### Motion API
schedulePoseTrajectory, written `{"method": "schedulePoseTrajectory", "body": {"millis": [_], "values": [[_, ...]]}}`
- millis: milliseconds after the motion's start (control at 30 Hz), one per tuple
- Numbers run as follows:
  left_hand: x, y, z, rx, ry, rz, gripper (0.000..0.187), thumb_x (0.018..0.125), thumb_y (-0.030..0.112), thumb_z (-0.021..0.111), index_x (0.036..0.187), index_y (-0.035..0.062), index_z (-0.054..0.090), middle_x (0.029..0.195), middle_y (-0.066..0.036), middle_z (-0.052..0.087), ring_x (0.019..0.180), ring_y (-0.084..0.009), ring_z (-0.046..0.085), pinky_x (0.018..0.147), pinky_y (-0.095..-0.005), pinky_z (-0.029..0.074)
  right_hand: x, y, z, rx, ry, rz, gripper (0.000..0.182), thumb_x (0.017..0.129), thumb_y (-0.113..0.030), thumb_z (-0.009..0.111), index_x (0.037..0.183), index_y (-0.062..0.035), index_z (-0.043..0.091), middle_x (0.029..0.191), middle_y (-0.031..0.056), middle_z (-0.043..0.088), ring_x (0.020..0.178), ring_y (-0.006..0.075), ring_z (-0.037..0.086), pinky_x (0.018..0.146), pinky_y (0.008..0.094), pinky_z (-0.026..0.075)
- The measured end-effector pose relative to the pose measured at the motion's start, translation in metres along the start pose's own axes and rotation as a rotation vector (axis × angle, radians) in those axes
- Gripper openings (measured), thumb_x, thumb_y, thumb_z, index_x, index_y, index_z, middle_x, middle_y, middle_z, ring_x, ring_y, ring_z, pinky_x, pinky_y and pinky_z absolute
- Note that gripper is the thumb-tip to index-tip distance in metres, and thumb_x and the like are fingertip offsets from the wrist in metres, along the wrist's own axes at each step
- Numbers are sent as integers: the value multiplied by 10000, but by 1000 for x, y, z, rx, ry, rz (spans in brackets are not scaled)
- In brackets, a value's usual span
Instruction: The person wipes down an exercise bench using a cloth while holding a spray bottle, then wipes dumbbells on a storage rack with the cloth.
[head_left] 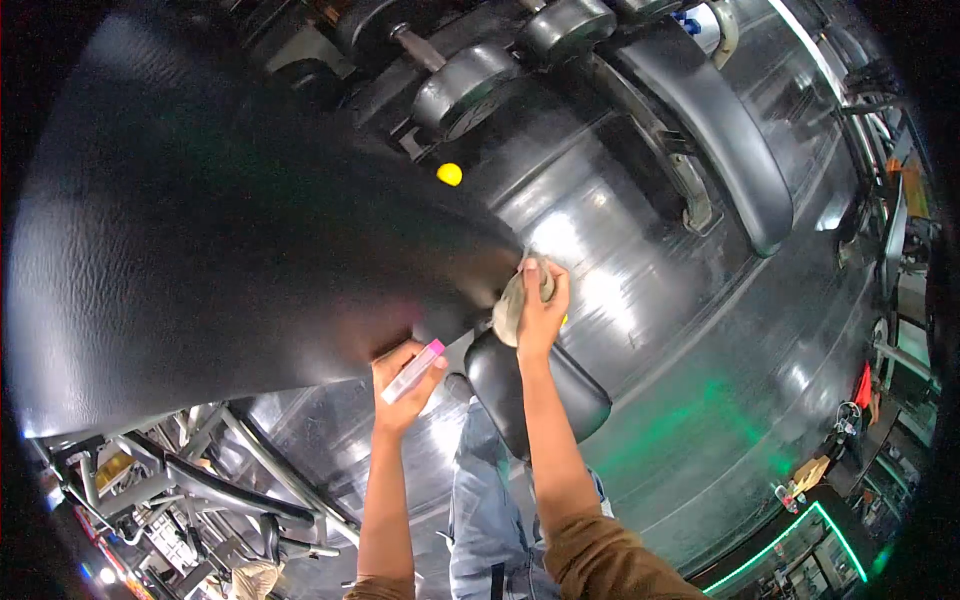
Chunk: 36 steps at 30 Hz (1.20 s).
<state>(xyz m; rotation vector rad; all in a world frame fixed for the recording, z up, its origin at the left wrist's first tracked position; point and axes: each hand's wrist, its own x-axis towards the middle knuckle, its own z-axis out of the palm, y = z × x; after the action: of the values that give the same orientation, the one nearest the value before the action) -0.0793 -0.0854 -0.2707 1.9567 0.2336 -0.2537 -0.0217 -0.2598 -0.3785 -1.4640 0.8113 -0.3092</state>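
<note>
My left hand (392, 408) is closed around a small whitish bottle with a pink end (412, 372), right at the lower edge of a large black padded bench (180, 250). In my right hand (541, 318) is a bunched grey-beige cloth (510, 312). The cloth lies against the narrow far end of the bench pad. Below that hand sits a smaller black padded seat (490, 385).
A yellow ball-shaped thing (449, 174) shows beside the bench's upper edge. Black dumbbells (468, 88) line the top, near another padded bench (735, 135). Metal gym frames (210, 480) stand at lower left. A green-lit frame (835, 530) glows at lower right.
</note>
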Motion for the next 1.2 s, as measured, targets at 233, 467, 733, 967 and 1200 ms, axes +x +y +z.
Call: {"method": "schedulePoseTrajectory", "body": {"millis": [233, 467, 733, 967, 1200], "values": [[-2, -5, 1, -67, 11, -35, 117, 822, 117, 725, 795, 11, 683, 695, -39, 652, 603, -88, 560, 568, -240, 438, 27, -30, -18, -142, -252, 23, 258, 905, -237, 690, 1046, -23, 659, 912, 87, 699, 865, 134, 634, 804, 291, 498], [-4, -7, -1, -57, 1, -80, 164, 838, 158, 731, 796, 6, 684, 716, -54, 664, 639, -99, 584, 594, -247, 453, 84, -24, -11, -353, -508, 83, 345, 899, -343, 659, 1066, -44, 688, 921, 159, 712, 853, 207, 690, 799, 322, 513], [-5, -10, -1, -66, 7, -35, 174, 842, 161, 734, 789, 6, 677, 729, -68, 673, 644, -113, 595, 604, -252, 461, 81, -17, -9, -307, -492, 14, 310, 868, -350, 705, 1045, -95, 722, 917, 132, 728, 838, 180, 689, 781, 314, 519], [-2, 2, -3, 1, -17, -43, 153, 840, 148, 734, 795, 11, 682, 730, -66, 675, 631, -110, 596, 603, -250, 468, 113, 50, -19, -539, -511, 268, 289, 874, -335, 691, 1055, -114, 735, 877, 142, 733, 801, 262, 709, 749, 353, 528], [-4, -12, -5, -13, -31, 1, 132, 840, 130, 732, 807, 14, 678, 752, -62, 691, 648, -109, 618, 607, -251, 477, 84, -25, -19, -281, -591, 136, 325, 872, -355, 702, 1041, -78, 721, 918, 163, 729, 864, 275, 706, 784, 358, 520]]}}
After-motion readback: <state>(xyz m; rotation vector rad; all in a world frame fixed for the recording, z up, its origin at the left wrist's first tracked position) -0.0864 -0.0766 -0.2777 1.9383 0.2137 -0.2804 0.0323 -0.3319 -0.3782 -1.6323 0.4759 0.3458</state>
